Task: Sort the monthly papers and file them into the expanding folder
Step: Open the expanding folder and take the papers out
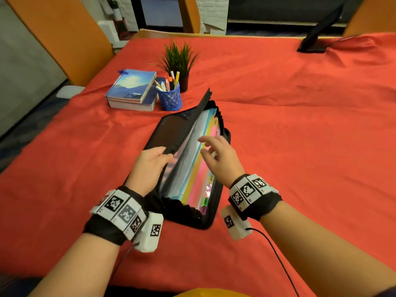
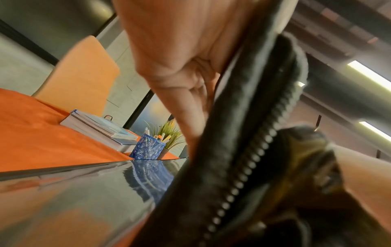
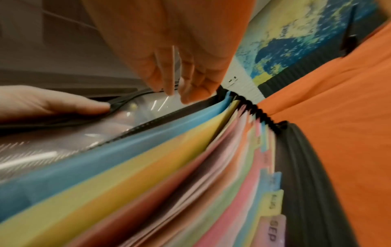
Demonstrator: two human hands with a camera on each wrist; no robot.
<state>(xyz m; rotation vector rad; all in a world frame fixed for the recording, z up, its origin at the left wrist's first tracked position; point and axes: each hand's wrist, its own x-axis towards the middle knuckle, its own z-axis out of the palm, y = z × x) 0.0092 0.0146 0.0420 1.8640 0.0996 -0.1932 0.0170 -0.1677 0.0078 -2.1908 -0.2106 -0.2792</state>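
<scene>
You sit in what looks like an office or meeting room. A large table (image 1: 278, 86) under a red cloth has orange chairs (image 1: 53, 35) around it. Toward its far left corner stand stacked books (image 1: 130, 88), a blue pen cup (image 1: 169, 97) and a small potted plant (image 1: 179, 61). At the far right edge stands a monitor (image 1: 321, 24). The left wrist view shows long ceiling lights (image 2: 370, 75).

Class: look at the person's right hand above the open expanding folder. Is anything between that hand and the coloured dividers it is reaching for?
Nothing visible is. The left hand holds the folder's zippered cover lifted to the left, so the coloured dividers lie exposed directly under the open right hand.
</scene>
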